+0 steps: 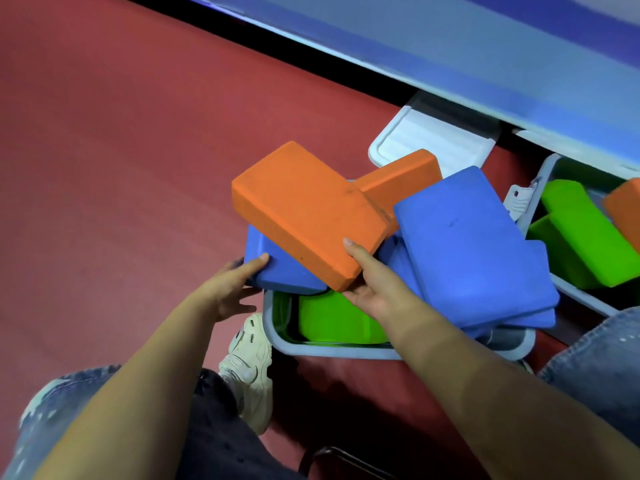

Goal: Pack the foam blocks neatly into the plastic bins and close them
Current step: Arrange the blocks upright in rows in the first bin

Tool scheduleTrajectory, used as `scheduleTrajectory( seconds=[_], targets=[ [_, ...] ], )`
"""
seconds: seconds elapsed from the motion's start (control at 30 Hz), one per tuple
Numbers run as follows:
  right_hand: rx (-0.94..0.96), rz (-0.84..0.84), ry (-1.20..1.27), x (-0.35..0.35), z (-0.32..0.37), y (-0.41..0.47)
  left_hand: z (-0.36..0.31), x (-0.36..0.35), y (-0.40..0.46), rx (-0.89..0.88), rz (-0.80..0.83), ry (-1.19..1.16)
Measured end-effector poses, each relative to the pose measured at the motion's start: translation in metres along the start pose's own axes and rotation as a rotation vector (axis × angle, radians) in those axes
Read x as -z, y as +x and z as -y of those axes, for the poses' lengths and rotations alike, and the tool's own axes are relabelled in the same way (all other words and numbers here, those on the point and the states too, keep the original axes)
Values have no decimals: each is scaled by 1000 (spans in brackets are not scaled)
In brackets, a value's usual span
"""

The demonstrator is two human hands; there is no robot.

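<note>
A grey plastic bin [332, 349] stands on the red floor, overfilled with foam blocks. My right hand [372, 280] grips the near corner of a large orange block [308, 213], thumb on top and fingers beneath. My left hand [235, 285] holds the corner of a blue block [280, 268] that lies under the orange one. A green block [336, 318] sits down inside the bin. A second orange block [401, 181] and a big blue block [474, 244], with more blue ones under it, lie tilted across the bin's right side.
A white lid [422, 136] lies behind the bin by a blue wall. A second bin [581, 299] at the right holds green blocks [585, 233] and an orange one [627, 209]. My shoe [249, 362] and jeans are close to the bin's front.
</note>
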State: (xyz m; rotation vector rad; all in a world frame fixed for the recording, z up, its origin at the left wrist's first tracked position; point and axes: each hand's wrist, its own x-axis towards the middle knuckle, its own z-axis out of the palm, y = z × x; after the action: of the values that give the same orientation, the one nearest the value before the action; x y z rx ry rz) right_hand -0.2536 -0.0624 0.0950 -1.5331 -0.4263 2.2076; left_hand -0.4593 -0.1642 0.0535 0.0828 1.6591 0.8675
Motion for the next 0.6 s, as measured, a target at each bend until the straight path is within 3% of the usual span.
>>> scheduleTrajectory(
  seconds=[0.17, 0.27, 0.43, 0.6],
  targets=[
    [301, -82, -141, -8, 8, -18, 3, -19, -4, -130, -107, 29],
    [470, -228, -172, -15, 23, -37, -5, -20, -17, -277, -227, 182],
    [714, -276, -139, 3, 59, -74, -19, -17, -67, -467, -447, 497],
    [857, -449, -395, 30, 70, -102, -32, -14, -97, -423, -621, 642]
  ],
)
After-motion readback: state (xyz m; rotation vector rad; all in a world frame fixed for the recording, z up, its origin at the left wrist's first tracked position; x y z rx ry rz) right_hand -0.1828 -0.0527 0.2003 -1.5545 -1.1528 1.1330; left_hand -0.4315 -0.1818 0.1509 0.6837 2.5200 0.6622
